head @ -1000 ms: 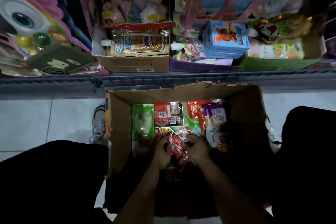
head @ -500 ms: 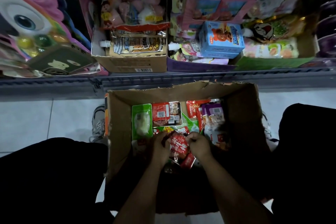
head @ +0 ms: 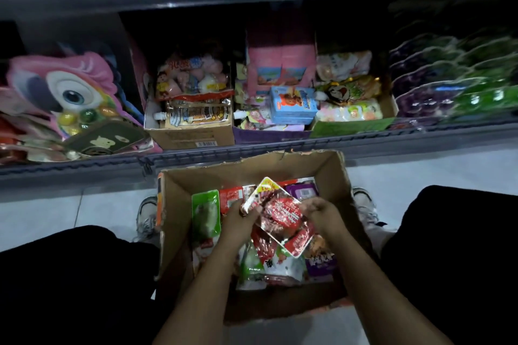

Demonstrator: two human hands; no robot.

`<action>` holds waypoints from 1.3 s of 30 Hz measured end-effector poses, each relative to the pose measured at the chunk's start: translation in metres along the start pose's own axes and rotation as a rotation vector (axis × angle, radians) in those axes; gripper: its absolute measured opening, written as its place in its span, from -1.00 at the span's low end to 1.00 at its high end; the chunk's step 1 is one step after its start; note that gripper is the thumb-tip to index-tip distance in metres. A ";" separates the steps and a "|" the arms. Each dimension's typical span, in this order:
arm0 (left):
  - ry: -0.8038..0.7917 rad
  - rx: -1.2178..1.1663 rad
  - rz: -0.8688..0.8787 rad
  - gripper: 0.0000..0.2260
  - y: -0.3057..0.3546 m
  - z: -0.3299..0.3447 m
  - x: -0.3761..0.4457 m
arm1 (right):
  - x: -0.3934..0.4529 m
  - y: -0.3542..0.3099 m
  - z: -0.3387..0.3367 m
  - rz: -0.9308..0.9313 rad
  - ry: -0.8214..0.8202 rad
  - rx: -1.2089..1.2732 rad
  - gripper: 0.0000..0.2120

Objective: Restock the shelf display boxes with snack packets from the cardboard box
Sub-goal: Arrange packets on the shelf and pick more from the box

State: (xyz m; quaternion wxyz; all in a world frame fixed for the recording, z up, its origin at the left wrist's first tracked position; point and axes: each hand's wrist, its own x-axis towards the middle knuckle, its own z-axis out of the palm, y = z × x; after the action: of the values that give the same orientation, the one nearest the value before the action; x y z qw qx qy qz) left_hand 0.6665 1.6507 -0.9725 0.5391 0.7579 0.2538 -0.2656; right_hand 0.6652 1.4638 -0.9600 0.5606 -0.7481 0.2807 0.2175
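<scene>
purple and green trays (head: 454, 87) blurred, packet print unreadable

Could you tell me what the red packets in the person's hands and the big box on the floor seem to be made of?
Red packets: apparently thin plastic film, glossy; they crinkle and catch bright glints, with clear edges.

Box: corrugated cardboard, matt brown; its top rim is torn and ragged, and the walls are dull and creased.

Both the left hand and right hand hold the packets.

left hand (head: 240, 217), right hand (head: 318, 211) | grip red snack packets (head: 280, 214) | above cardboard box (head: 179, 196)
</scene>
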 end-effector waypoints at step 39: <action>0.181 -0.433 0.876 -0.92 0.317 -0.206 -0.184 | -0.177 -0.403 -0.017 -0.860 -0.250 0.003 -0.69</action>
State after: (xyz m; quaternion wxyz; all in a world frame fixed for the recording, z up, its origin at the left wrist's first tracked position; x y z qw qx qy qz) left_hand 0.7715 1.7364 -0.5742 0.7208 0.6841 0.0064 0.1116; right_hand 0.8007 1.5646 -0.5529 0.6307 -0.7640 -0.1255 0.0530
